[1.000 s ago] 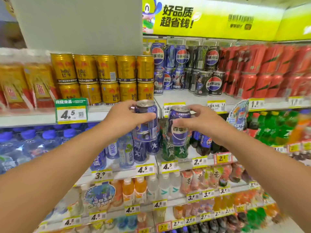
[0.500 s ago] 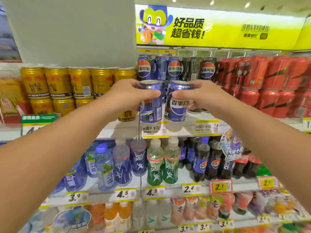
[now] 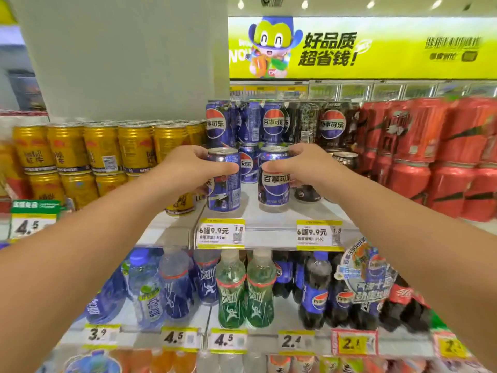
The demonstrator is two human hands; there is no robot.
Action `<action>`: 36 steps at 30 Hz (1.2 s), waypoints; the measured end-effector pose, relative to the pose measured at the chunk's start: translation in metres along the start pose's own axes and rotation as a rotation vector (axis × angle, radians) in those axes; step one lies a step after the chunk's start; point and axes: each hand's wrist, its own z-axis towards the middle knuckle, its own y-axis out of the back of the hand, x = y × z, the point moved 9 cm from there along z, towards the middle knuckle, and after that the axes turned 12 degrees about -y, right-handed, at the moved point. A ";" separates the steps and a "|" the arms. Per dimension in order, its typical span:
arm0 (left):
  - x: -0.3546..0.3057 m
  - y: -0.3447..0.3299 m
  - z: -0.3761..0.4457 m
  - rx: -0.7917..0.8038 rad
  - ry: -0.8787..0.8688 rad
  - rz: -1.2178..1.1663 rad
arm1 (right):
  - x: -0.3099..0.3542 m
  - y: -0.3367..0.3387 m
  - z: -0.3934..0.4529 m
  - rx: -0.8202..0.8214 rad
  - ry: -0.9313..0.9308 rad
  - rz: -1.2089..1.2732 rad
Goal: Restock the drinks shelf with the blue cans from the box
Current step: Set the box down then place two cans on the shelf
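Hands (image 3: pixel 252 170) around two blue cans (image 3: pixel 273 181)

Gold cans (image 3: pixel 102 149), red cans (image 3: pixel 441 157), green bottles (image 3: pixel 246 292), yellow banner (image 3: pixel 390 47).

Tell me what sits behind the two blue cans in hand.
Behind the held cans are stacked blue cans two tiers high, one showing between them. Anything deeper on the shelf is covered.

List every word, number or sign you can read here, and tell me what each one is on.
"好品质 超省钱!": yellow banner.
"百事可乐": blue can in the right hand.
"6罐9.9元": two top-shelf price tags.
"4.5": green-topped tag, far left.
"3.9", "4.5", "4.5", "2.4": lower shelf tags, left to right.
Too blurred: the left hand can, gold cans, red cans, bottle labels.
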 end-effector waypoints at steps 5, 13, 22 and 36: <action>0.003 0.000 0.006 0.013 -0.004 -0.020 | 0.003 -0.026 0.044 -0.009 -0.019 0.010; 0.010 0.002 0.009 0.055 -0.005 0.006 | -0.002 -0.053 0.093 -0.059 -0.038 -0.024; 0.015 0.001 0.012 0.063 -0.001 -0.001 | -0.006 -0.062 0.115 -0.060 -0.034 0.010; 0.014 -0.002 0.010 0.071 0.006 -0.013 | 0.008 -0.044 0.050 -0.023 0.048 -0.021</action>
